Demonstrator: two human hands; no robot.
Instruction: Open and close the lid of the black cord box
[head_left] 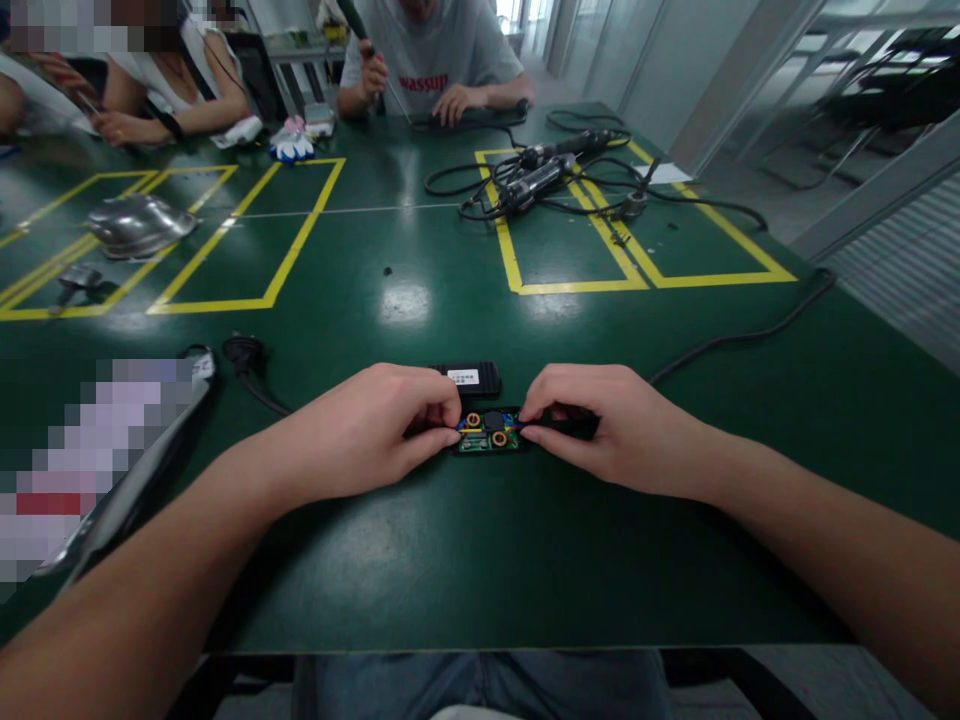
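Note:
A small green circuit board [491, 430] with copper coils lies in a black case on the green table [360, 570]. My left hand [390, 420] pinches at the board's left end, thumb and forefinger beside blue and yellow wires. At the right end my right hand [592, 425] pinches the wires, with a black cable running under its palm. Just behind the board sits a black cover [480, 378] with a white label. The exact grip of the left fingertips is too small to make out.
A black plug [244, 350] with its cord lies left of my left hand, near a blurred package [90, 450]. Black tools [536, 185] with tangled cables lie at the back right. A metal shell [139, 225] rests at the back left. People sit across the table.

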